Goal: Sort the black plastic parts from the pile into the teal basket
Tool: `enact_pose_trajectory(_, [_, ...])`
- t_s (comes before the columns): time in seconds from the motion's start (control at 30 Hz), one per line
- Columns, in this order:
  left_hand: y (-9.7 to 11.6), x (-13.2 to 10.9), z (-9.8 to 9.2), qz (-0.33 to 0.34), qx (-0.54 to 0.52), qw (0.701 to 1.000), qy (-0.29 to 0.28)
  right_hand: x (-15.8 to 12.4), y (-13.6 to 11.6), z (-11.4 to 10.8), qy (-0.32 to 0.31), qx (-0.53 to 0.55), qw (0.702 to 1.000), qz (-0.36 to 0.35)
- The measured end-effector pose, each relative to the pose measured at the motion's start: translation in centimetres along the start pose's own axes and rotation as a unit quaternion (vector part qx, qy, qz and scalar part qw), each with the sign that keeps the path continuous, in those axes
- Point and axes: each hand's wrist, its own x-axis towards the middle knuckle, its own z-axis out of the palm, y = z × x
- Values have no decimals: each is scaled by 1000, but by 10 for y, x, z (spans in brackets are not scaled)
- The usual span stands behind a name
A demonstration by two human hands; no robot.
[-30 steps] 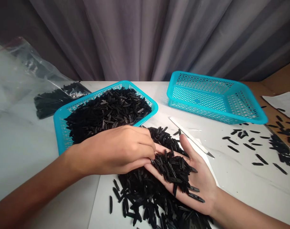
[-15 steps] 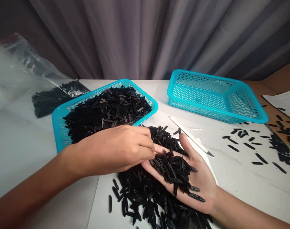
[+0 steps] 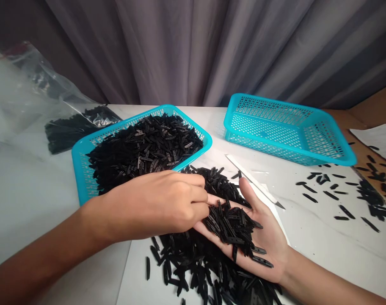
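Note:
My right hand (image 3: 259, 241) lies palm up with a heap of small black notched clip pieces (image 3: 229, 226) on it. My left hand (image 3: 158, 203) is curled above the edge of that heap, its fingertips at the right palm. Whether those fingertips pinch a piece is hidden. Beneath both hands, a larger pile of the same pieces (image 3: 193, 262) spreads over a white sheet (image 3: 136, 271). Behind my left hand, a turquoise perforated plastic basket (image 3: 81, 178) is full of black pieces.
A second turquoise basket (image 3: 288, 127) stands at the back right, with no pieces visible inside. A white craft knife (image 3: 252, 180) lies beside my right hand. Loose black pieces (image 3: 326, 190) are scattered to the right. A clear plastic bag (image 3: 78, 127) holds more at the back left.
My left hand has shifted slightly right, with its fingers curled closer to the heap on my right palm. My right hand and its heap stay almost unchanged.

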Motion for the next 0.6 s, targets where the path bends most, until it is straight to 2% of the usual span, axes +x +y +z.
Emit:
enact_pose_trajectory(0.37, [-2,2,2,-3,-25,998,61,1,-1,2,15,-12,1000,-7])
enact_pose_trajectory(0.5, [-5,-1,2,-13,-37,998,48,1,0,3,12,10,1000,-11])
enact_pose_trajectory(0.6, [-5,0,3,-44,-72,996,36,1,0,2,13,21,1000,-7])
